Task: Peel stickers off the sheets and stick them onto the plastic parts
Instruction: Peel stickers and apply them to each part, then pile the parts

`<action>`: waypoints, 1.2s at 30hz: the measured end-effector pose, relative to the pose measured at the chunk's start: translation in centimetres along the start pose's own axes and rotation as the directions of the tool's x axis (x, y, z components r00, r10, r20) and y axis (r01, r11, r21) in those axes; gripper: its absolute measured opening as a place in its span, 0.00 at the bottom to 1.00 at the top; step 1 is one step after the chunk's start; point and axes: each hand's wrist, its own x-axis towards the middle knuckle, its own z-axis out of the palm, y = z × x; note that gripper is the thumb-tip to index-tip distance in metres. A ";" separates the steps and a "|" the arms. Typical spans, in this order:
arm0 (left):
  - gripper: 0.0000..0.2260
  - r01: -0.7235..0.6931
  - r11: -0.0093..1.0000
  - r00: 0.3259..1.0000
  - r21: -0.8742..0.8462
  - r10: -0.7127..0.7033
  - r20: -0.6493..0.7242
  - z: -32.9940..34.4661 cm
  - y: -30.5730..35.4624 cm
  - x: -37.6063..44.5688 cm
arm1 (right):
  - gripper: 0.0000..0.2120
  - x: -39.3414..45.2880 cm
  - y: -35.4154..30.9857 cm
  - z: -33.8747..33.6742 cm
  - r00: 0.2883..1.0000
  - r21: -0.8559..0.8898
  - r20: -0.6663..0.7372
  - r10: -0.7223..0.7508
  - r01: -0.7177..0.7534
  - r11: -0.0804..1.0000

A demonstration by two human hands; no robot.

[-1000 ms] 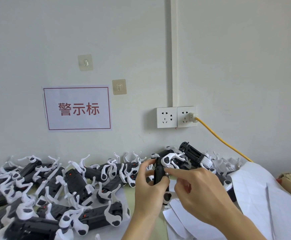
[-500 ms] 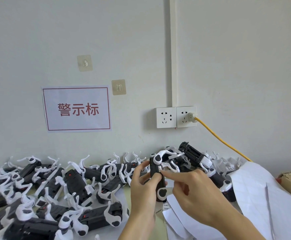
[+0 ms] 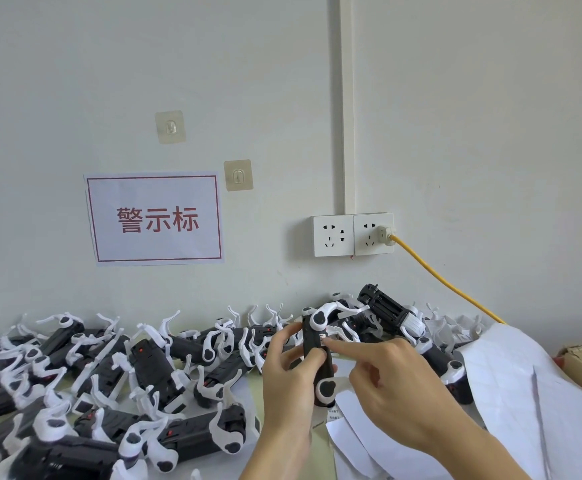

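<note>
Since a second ago the black plastic part (image 3: 318, 355) has tipped upright at lower centre. Left hand (image 3: 288, 375) wraps its fingers round it; the right hand (image 3: 391, 382) presses a small sticker (image 3: 323, 339) on with one straight fingertip, its other fingers curled. Risk: a slipping fingertip could leave the sticker crooked or creased. The part is black, with white clips at top and bottom. Sticker sheets (image 3: 511, 386) lie lower right.

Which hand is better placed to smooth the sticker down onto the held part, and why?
The right hand: its forefinger already rests on the small white sticker. The left hand grips the upright black-and-white plastic part, steadying it.
</note>
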 end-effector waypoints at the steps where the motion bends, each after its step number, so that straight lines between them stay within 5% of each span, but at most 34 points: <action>1: 0.16 -0.001 1.000 1.000 -0.008 0.001 -0.003 0.0 0.0 0.0 | 0.24 0.0 0.0 0.0 1.000 -0.009 -0.013 0.006 -0.006 1.000; 6: 0.11 0.004 0.997 1.000 -0.073 -0.006 -0.027 0.2 0.1 0.1 | 0.16 0.4 0.9 0.7 0.976 0.037 -0.157 0.152 -0.148 0.988; 12: 0.07 -0.037 0.999 0.995 0.000 0.037 -0.098 0.0 0.0 0.2 | 0.11 0.4 1.2 1.6 0.973 0.158 -0.049 0.224 -0.214 0.964; 17: 0.07 -0.099 0.990 0.993 0.100 0.105 -0.057 -0.1 0.0 0.0 | 0.07 0.9 1.2 1.4 0.916 0.336 -0.229 0.329 -0.243 0.910; 21: 0.12 -0.209 0.955 0.977 0.211 0.193 0.096 0.3 0.0 -0.4 | 0.20 0.8 1.6 0.4 0.900 0.568 -0.149 0.411 -0.262 0.780; 24: 0.13 -0.277 0.920 0.948 0.276 0.214 0.237 0.7 0.1 -0.8 | 0.28 0.6 2.0 -0.1 0.946 0.651 -0.022 0.322 -0.231 0.723; 27: 0.16 -0.324 0.896 0.930 0.305 0.241 0.277 0.5 0.0 -0.8 | 0.22 0.6 2.2 -0.2 0.972 0.705 0.018 0.233 -0.177 0.687; 32: 0.15 -0.359 0.878 0.914 0.316 0.262 0.309 0.4 -0.3 -0.4 | 0.15 0.8 2.3 0.3 0.955 0.733 -0.073 0.288 -0.145 0.665; 36: 0.14 -0.252 0.921 0.965 0.296 0.217 0.146 0.2 -0.8 0.1 | 0.08 0.9 2.5 1.3 0.908 0.775 -0.172 0.381 -0.114 0.622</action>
